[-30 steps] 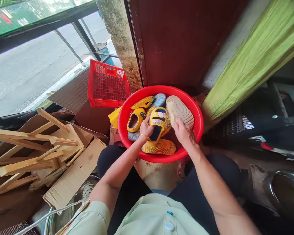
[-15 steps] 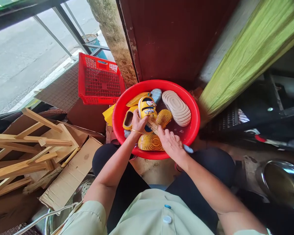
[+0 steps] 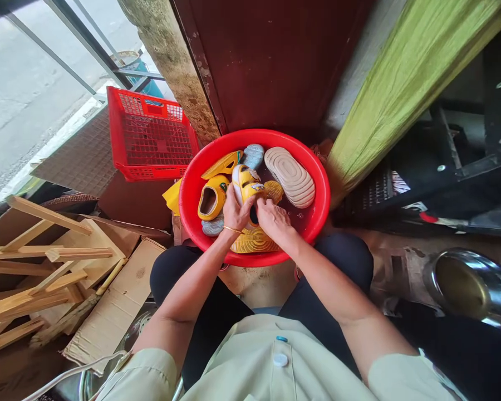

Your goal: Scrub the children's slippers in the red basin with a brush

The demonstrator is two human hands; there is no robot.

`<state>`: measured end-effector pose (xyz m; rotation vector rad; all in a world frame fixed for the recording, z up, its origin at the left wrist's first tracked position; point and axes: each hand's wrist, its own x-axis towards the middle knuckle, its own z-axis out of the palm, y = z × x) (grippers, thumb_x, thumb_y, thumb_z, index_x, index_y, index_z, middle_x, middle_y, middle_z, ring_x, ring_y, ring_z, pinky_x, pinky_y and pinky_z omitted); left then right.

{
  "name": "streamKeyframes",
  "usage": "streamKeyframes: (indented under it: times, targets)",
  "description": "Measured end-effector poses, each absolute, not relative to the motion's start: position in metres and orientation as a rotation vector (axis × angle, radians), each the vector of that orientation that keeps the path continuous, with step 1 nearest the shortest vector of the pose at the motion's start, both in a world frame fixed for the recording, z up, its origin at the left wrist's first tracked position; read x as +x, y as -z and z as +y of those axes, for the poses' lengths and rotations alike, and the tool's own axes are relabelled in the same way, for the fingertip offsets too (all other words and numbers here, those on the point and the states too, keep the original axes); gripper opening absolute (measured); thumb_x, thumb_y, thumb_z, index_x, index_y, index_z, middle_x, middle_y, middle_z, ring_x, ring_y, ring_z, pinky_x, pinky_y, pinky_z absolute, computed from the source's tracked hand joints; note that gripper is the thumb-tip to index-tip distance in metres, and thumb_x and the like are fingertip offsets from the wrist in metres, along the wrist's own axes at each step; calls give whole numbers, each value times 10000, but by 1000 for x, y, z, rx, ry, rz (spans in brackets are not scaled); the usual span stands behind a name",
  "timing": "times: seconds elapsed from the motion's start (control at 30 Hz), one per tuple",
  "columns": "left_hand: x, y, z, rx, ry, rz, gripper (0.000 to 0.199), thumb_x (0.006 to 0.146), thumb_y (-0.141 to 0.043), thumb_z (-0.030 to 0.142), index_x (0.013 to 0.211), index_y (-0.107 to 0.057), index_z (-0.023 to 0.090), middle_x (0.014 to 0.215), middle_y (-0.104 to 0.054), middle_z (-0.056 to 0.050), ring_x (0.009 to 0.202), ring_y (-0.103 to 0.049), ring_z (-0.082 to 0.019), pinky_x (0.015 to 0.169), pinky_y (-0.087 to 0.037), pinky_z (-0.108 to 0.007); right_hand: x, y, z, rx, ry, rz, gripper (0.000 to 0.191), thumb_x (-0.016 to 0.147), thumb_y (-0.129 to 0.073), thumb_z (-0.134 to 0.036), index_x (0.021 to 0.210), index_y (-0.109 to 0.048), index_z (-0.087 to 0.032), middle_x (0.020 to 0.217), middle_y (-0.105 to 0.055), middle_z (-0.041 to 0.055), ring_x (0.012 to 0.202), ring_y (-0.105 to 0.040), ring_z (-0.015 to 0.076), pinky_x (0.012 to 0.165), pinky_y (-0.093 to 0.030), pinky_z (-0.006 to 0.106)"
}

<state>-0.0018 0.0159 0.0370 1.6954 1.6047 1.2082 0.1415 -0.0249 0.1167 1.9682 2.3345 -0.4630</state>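
Observation:
A yellow child's clog (image 3: 247, 179) with cartoon decoration and a white sole edge is tilted up over the red basin (image 3: 323, 209). My left hand (image 3: 234, 213) is wrapped round its near left side. Closed fingers of my right hand (image 3: 274, 218) press at the clog's opening; the scrubbing brush it held a moment earlier is hidden by the hand. Around them in the basin lie another yellow clog (image 3: 212, 199), a yellow sole (image 3: 254, 240), a yellow shoe piece (image 3: 223, 164), a large beige sole (image 3: 290, 175) and grey-blue soles (image 3: 253, 156).
A red plastic crate (image 3: 154, 136) stands behind the basin to the left. Wooden stools (image 3: 67, 250) and a cardboard flap (image 3: 112, 298) lie at the left. On the right are a green curtain (image 3: 379, 100) and a shiny metal pot (image 3: 471, 284). A dark red door (image 3: 271, 61) rises behind.
My right hand has moved in against the clog's opening, and the brush has gone from sight. The clog has turned in my left hand. The view has shifted slightly to the right.

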Motion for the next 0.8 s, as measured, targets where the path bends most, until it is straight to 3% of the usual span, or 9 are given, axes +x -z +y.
streamKeyframes:
  times: [0.13,0.27,0.43,0.6,0.8]
  targets:
    - [-26,-47,37,1534,-1373,1645,752,869,-743,575,1486,-496,224,1437,-641,-135,1354,-602,-329,1180,-461,-487,143,-123,-57,1799,516,2443,448,1143,-244,-332,1470,-507,-174,1156,-734,164,964,-777,244,780,-562,301]
    - [-55,-55,59,1513,-1304,1697,852,751,-850,481,1494,-515,231,1441,-645,-151,1424,-547,-376,1214,-419,-528,173,-133,-72,1774,549,2434,385,1128,-366,-438,1375,-607,-267,1063,-776,94,899,-775,234,712,-501,270]
    - [-68,-67,64,1644,-1246,1896,702,790,-756,379,1449,-579,213,1468,-630,-178,1477,-484,-398,1273,-308,-600,230,-143,-52,2219,428,2257,416,1110,-402,-380,1412,-590,-164,1041,-811,143,874,-758,249,680,-462,281]
    - [1,-53,47,2136,-923,1507,540,851,-682,290,1385,-648,224,1482,-631,-150,1472,-487,-362,1280,-294,-582,248,-142,-45,2420,368,2190,578,1089,-454,-389,1578,-448,-81,1128,-804,205,934,-768,296,749,-520,318]
    - [117,-7,69,2371,-521,1272,611,919,-576,198,1530,-578,179,1646,-479,-186,1600,-312,-397,1308,-171,-642,246,-133,-43,2361,525,2405,605,1083,-463,-384,1622,-402,-118,1280,-770,180,1061,-760,296,837,-560,320]
